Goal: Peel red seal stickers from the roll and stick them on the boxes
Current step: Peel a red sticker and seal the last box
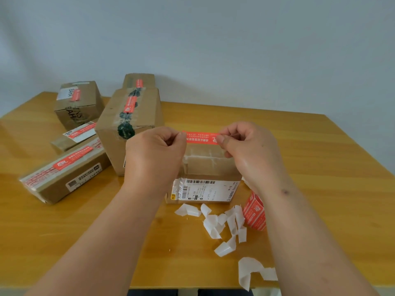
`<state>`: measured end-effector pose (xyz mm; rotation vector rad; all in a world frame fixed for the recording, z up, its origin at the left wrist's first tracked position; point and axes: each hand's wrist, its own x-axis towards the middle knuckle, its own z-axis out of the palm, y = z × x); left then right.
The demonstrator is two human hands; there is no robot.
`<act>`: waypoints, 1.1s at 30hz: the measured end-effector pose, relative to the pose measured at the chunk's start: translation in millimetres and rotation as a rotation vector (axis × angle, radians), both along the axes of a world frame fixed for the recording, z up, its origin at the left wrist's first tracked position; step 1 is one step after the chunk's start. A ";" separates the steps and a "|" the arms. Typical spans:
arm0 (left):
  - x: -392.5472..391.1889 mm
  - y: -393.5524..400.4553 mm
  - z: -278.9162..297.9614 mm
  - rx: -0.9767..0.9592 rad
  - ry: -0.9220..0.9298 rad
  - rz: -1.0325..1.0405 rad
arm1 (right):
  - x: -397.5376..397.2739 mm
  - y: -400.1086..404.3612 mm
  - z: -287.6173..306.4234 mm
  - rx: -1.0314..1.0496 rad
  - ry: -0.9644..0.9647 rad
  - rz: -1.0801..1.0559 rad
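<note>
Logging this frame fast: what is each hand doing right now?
Left hand: pinching the left end of the red sticker.
Right hand: pinching its right end.

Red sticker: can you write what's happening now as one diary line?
step: placing | left hand: pinches red sticker | right hand: pinches other end | sticker: stretched above box | roll: on table

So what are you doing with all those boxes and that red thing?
A person is sealing cardboard parcels. Both hands, left hand and right hand, pinch the ends of a long red seal sticker, stretched flat above the small brown cardboard box with a white shipping label. That box has no red sticker yet. The five brown boxes at the left already wear theirs. White peeled backing scraps litter the yellow wooden table, beside the red sticker roll.
</note>
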<state>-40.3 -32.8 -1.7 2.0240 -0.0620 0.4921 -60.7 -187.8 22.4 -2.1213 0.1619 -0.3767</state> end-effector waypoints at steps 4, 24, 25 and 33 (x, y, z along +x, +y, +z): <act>6.7 -0.4 -2.7 0.385 0.009 0.001 | 9.7 -2.4 -7.1 -0.119 0.087 -0.002; 17.3 -7.0 -16.1 0.610 -0.061 0.028 | 17.0 4.4 -15.7 -0.508 0.166 -0.041; 17.3 -7.1 -16.4 0.608 -0.061 0.028 | 16.6 4.6 -15.9 -0.515 0.161 -0.038; 20.4 -5.7 -17.8 0.535 -0.014 0.006 | 16.4 5.5 -16.6 -0.573 0.142 -0.023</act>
